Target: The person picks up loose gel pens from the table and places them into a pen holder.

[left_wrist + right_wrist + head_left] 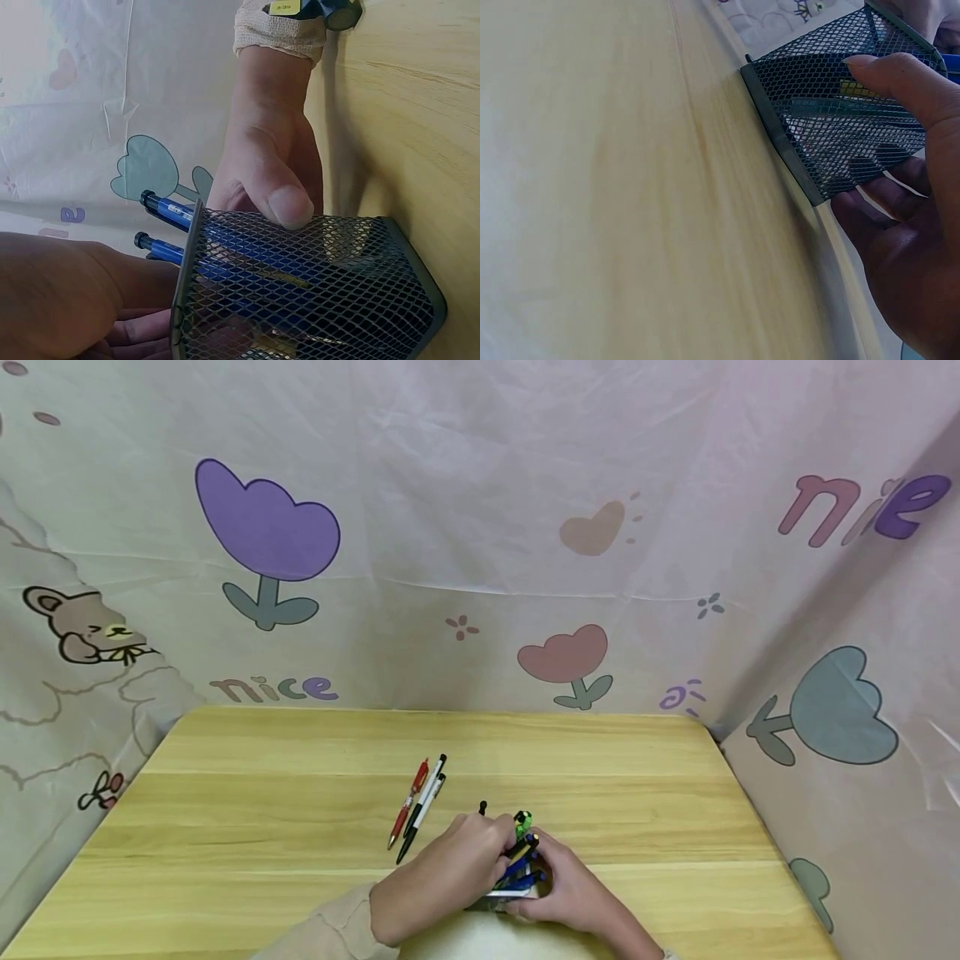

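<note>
the right hand (573, 887) grips the mesh cup (360, 281) near the front of the tabletop (262, 827); i cannot tell whether the left hand (453, 875) pinches a pen there. crowded pens (169, 211) could snag, and a tug tip the cup.

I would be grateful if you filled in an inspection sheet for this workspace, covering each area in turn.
Surface: wooden table with light plank-pattern grain.
Job's things: mesh pen holder with blue pens and others inside; one red pen and two white-and-black pens lie together on the table, beyond the hands.
Clutter: nothing seen.
Grip: right hand holds the holder, thumb on the mesh; left hand is at its mouth, whether pinching a pen is hidden.
Cables: nothing seen.
Surroundings: pale cloth printed with flowers, hearts and "nice", behind and beside the table.
</note>
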{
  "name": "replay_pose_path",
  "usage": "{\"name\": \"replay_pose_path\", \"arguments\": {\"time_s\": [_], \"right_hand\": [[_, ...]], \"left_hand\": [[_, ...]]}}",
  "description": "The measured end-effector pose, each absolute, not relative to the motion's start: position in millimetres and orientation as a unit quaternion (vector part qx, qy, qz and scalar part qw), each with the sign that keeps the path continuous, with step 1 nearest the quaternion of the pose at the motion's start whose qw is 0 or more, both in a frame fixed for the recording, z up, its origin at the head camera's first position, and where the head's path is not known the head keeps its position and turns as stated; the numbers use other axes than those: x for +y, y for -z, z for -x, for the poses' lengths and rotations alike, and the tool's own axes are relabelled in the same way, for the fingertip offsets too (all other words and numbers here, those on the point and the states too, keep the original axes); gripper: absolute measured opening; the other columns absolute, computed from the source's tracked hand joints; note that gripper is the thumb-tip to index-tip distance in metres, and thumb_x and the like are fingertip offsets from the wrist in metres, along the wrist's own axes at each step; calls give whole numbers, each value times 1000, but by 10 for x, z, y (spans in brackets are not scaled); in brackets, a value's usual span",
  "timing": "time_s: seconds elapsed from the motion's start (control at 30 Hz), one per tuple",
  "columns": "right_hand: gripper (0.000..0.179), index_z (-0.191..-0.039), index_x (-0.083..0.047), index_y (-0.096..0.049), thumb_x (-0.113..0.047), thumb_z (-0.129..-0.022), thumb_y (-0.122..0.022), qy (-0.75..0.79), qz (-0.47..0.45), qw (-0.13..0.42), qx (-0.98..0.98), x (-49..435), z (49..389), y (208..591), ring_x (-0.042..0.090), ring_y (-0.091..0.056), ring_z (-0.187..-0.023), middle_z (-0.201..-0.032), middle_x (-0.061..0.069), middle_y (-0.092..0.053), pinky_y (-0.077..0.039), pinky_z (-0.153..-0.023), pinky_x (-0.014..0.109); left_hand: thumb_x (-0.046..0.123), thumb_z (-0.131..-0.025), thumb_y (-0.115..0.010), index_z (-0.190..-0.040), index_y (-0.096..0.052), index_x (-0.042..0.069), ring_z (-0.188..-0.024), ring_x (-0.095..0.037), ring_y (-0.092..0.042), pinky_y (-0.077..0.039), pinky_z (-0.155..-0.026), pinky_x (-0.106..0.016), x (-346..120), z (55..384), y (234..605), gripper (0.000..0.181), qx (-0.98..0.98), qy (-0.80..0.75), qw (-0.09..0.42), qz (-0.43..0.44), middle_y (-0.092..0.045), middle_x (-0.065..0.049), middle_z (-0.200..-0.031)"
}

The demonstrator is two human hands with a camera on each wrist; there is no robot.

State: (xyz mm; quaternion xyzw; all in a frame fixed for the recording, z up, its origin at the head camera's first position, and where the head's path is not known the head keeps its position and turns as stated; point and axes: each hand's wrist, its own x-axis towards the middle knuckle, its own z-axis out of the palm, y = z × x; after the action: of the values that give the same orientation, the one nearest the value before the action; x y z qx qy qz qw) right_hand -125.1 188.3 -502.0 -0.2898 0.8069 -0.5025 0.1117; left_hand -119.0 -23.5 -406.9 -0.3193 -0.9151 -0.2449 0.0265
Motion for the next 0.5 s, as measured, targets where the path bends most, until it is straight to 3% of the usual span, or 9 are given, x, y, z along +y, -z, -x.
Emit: {"name": "replay_pose_path", "arguments": {"time_s": [0.37, 0.5], "right_hand": [[62, -135, -32, -57, -27, -82, -88, 500, 283, 120, 810, 1897, 1259, 5032, 6, -64, -111, -126, -4, -67, -53, -98, 23], [63, -136, -32, -56, -27, -82, -88, 500, 280, 123, 810, 1896, 1258, 5028, 6, -64, -110, -126, -4, -67, -54, -97, 23]], "left_hand": [[7, -85, -81, -92, -73, 5, -72, -4, -70, -48, -55, -3, -232, 1181, 4064, 11, -922, 239, 26, 304, -77, -4, -85], [8, -84, -82, -93, -75, 5, -70, -1, -65, -46, -54, -4, -247, 1184, 4052, 12, -921, 247, 35, 300, -76, -2, -84]]}}
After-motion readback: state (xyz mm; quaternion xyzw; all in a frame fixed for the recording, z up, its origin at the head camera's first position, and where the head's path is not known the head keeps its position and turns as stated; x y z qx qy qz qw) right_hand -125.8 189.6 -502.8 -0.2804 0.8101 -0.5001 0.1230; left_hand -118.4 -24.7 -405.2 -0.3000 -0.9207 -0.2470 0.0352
